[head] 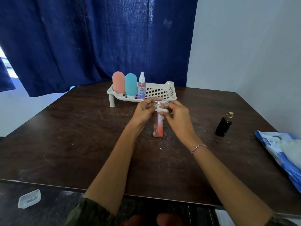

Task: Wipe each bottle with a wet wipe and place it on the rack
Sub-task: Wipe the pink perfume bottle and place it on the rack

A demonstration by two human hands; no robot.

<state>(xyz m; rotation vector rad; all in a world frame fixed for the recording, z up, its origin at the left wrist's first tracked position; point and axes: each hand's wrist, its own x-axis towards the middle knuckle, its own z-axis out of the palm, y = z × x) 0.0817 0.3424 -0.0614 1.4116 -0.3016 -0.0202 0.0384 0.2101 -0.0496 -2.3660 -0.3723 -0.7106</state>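
Here, three bottles (131, 84) on rack (171, 86), two off

The right edge of the frame cuts off the wipes pack (280, 154). The left hand (144, 111), the right hand (176, 116) and the wet wipe (160, 110) hide the neck of the pink bottle (158, 128). The label of the spray bottle (141, 89) is too small to read.

Dim, soft daylight; wide-angle edge distortion

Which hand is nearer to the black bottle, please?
The right hand: it holds the wipe on the orange bottle, with the black bottle to its right. The left hand grips the orange bottle's left side.
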